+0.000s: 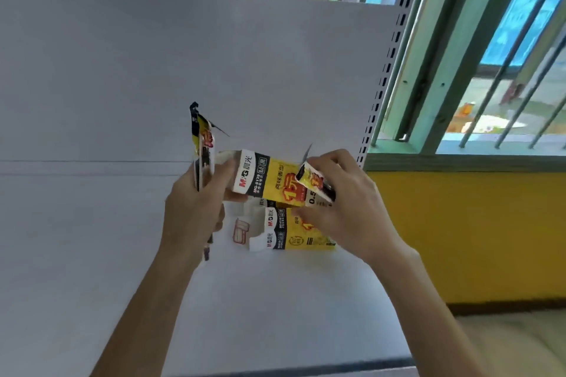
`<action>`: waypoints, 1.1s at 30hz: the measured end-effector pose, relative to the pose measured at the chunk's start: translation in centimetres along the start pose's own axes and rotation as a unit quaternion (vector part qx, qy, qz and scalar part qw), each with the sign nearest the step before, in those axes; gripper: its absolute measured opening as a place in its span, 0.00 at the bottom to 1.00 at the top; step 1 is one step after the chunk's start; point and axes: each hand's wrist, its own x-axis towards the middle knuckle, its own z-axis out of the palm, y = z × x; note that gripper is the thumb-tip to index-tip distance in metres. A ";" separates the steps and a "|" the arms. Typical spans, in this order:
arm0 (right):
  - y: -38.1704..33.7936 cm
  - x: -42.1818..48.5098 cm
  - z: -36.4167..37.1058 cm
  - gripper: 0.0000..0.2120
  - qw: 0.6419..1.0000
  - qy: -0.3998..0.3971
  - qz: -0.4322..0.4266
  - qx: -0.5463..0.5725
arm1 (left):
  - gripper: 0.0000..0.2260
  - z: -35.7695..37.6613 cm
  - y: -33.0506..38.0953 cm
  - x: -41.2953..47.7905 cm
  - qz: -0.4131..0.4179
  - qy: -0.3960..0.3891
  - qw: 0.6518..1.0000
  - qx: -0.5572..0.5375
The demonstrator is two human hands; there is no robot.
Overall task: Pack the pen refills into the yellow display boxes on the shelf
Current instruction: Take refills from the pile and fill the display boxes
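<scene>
White shelf (92,223) and back panel fill the left and centre of the frame, with a barred window (520,40) at upper right. At centre-left, the left hand (196,208) curls around a thin dark bundle, apparently pen refills (197,176), held nearly upright beneath a raised yellow-and-black flap (199,128). Just to its right, a yellow display box (269,180) is held above the shelf, its long axis running left to right and its open end towards the refills, so the left hand is the nearer. The right hand (346,202) grips the box's right end. A second yellow box (294,236) lies on the shelf directly below.
</scene>
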 end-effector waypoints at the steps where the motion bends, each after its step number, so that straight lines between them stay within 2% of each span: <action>1: -0.5 -0.8 0.3 0.26 1.000 0.008 0.001 0.002 | 0.13 -0.3 0.1 -0.5 -0.003 -0.017 1.000 -0.021; 5: -1.0 -3.5 0.9 0.27 0.999 0.027 0.033 0.031 | 0.07 -1.3 0.5 -2.3 -0.022 -0.070 0.993 -0.096; 8: -1.4 -4.6 0.4 0.26 0.999 0.001 0.041 0.036 | 0.10 -2.1 1.2 -3.7 -0.010 -0.086 0.986 -0.146; 10: -1.9 -4.8 -0.4 0.22 0.998 0.001 0.025 0.064 | 0.10 -2.6 1.9 -4.5 0.021 -0.084 0.986 -0.143; 12: -3.0 -4.4 -1.5 0.13 0.990 0.070 -0.005 0.120 | 0.12 -2.9 2.1 -4.9 0.038 -0.073 0.988 -0.131; 15: -5.4 -3.7 -3.2 0.12 0.943 0.181 -0.006 0.279 | 0.11 -2.8 2.3 -5.5 0.048 -0.062 0.990 -0.118; 18: -8.4 -3.0 -4.9 0.13 0.905 0.228 -0.039 0.356 | 0.10 -2.2 2.6 -6.5 0.050 -0.054 0.992 -0.106; 20: -9.9 -2.4 -5.3 0.11 0.882 0.231 -0.086 0.401 | 0.10 -1.6 2.8 -6.9 0.059 -0.052 0.992 -0.094; 21: -10.4 -2.0 -5.1 0.11 0.887 0.228 -0.110 0.387 | 0.10 -1.3 2.8 -7.0 0.062 -0.050 0.993 -0.089; 23: -10.5 -0.8 -4.4 0.13 0.942 0.191 -0.134 0.241 | 0.09 -1.0 2.8 -6.9 0.060 -0.044 0.993 -0.087; 25: -9.8 0.0 -3.6 0.18 0.992 0.069 -0.102 0.038 | 0.07 -1.0 3.0 -6.9 0.056 -0.038 0.993 -0.095; 26: -9.4 0.0 -3.5 0.21 0.997 0.000 -0.076 -0.020 | 0.06 -1.2 3.0 -6.9 0.060 -0.035 0.993 -0.093; 28: -8.7 -0.4 -3.7 0.27 0.993 -0.110 -0.032 0.000 | 0.07 -1.5 2.9 -6.8 0.072 -0.029 0.993 -0.084; 29: -8.4 -0.6 -3.8 0.28 0.990 -0.132 -0.013 0.037 | 0.08 -1.7 2.7 -6.5 0.072 -0.026 0.994 -0.080; 30: -8.1 -0.7 -3.7 0.26 0.988 -0.137 0.000 0.068 | 0.10 -1.9 2.6 -6.4 0.070 -0.024 0.994 -0.076; 33: -7.3 -1.0 -3.0 0.11 0.989 -0.094 0.015 0.110 | 0.11 -2.7 2.2 -6.0 0.064 -0.028 0.996 -0.063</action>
